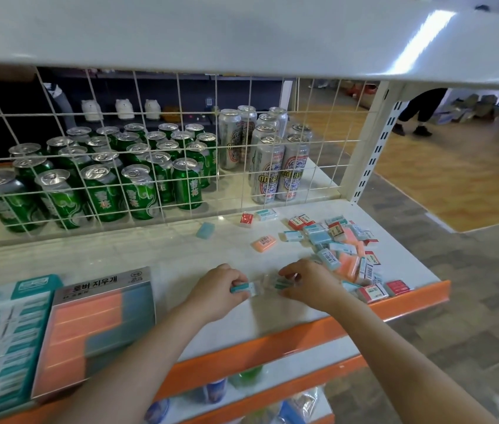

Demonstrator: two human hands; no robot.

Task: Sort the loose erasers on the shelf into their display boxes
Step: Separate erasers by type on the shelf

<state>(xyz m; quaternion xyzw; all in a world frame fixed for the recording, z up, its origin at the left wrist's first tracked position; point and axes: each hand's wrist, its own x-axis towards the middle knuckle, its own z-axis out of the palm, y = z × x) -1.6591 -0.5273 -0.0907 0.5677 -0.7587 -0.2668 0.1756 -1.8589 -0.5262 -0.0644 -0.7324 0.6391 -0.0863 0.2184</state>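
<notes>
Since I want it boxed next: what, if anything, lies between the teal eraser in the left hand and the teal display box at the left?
Only the orange-and-teal display box stands between the teal eraser in the left hand and the teal display box. The strip of shelf before it shows nothing.

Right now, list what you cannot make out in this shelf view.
- Right hand: its curled fingers cover most of the teal eraser under them; the grip is blurred.
- Left hand: the label on the eraser it pinches is motion-blurred.
- Teal box: cut off by the left edge, print smeared.
- Pile: the lower erasers are buried, labels too small to read.
- Lower shelf: goods blurred and hidden by the arms.
</notes>
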